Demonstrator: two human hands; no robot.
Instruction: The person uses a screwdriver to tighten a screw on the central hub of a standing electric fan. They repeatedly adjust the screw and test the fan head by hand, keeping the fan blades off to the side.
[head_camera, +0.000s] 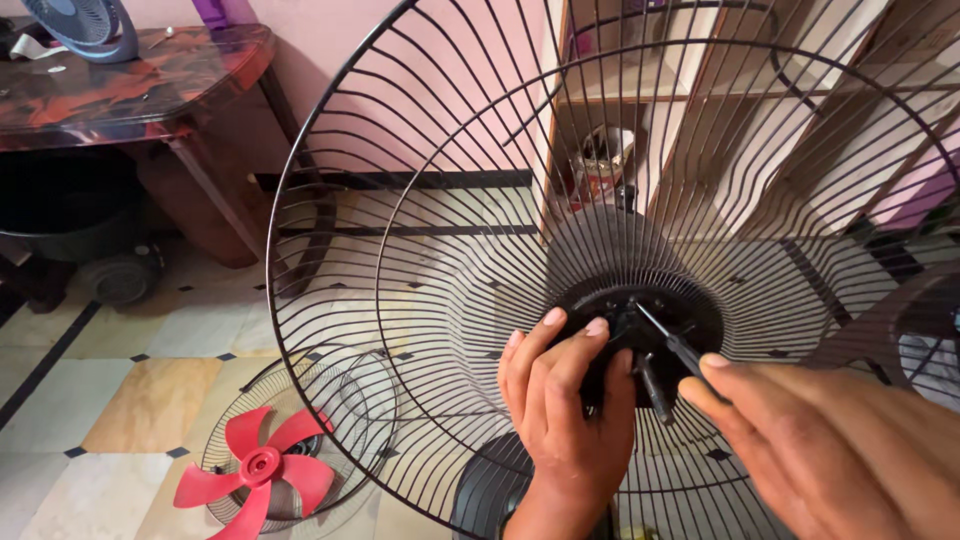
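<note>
the left hand (565, 400) comes up from the near edge, its fingers curled and pressed against the black hub (640, 325) at the centre of the grille (330, 250). the fingertips (552, 318) rest on the hub's left rim, gripping it. the right hand (830, 450) enters from the near right with fingers drawn together, pinching a screwdriver (665, 335) whose dark shaft slants up and left into the middle of the hub. a short black shaft (655, 390) sticks out of the hub just beside the tool, between the two hands.

the grille is a big round black wire cage, tilted, filling most of the view; the hub sits low and right of centre. on the tiled floor (120, 400) at the near left lies a second grille (300, 400) with a red blade (258, 470) resting in it. far left stands a dark glossy worktop (130, 90) with a small blue fan (85, 25) on top. wooden shelving (700, 130) shows through the wires at the far right.
</note>
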